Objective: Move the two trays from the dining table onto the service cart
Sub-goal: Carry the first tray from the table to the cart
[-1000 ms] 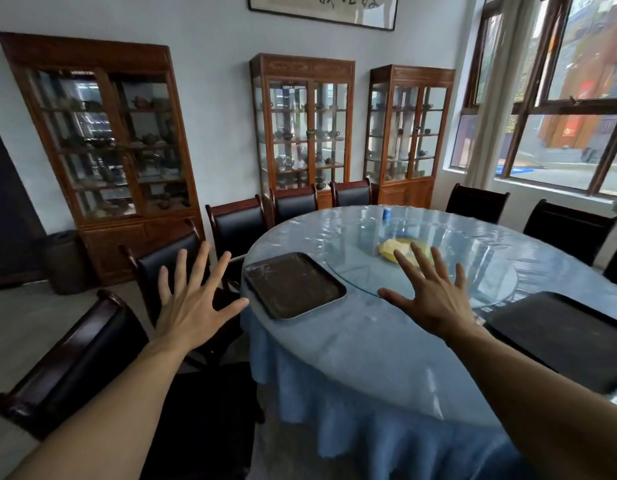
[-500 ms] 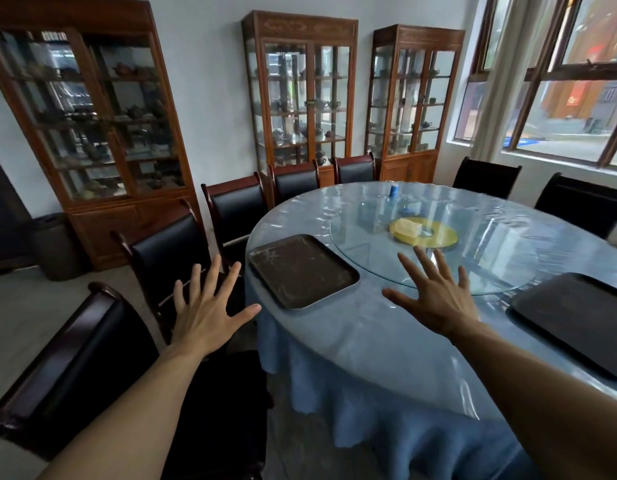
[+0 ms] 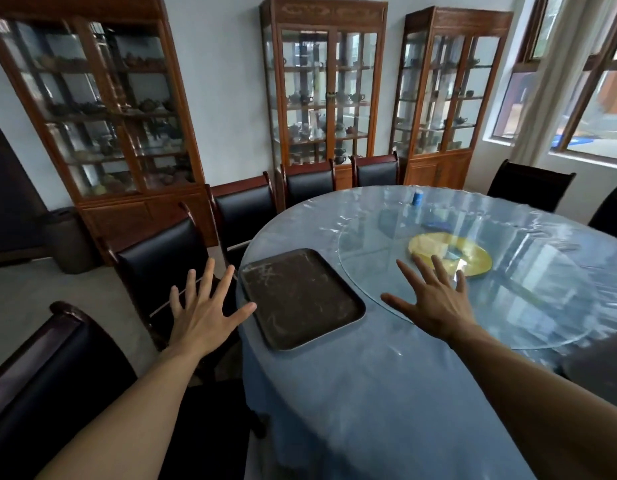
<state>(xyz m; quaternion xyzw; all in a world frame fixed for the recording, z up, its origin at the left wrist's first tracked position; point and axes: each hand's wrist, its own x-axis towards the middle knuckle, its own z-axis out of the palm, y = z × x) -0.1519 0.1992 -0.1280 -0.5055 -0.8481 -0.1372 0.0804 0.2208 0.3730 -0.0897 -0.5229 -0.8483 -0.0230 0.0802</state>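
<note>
A dark brown rectangular tray (image 3: 300,297) lies flat on the left part of the round dining table (image 3: 369,393), which has a blue cloth under clear plastic. My left hand (image 3: 204,310) hovers just left of the tray with fingers spread, holding nothing. My right hand (image 3: 435,299) is spread open to the tray's right, over the edge of the glass turntable (image 3: 507,306). A dark edge of the second tray (image 3: 598,375) shows at the far right, mostly hidden by my right arm. No service cart is in view.
Black chairs with wooden frames (image 3: 161,265) crowd the table's left and far sides. A yellow plate (image 3: 452,254) and a small blue can (image 3: 417,197) sit on the turntable. Glass display cabinets (image 3: 324,88) line the back wall. A dark bin (image 3: 69,240) stands on the floor at left.
I have come closer to the table and both open hands have moved forward to either side of the brown tray. The second tray has slid almost out of view at right.
</note>
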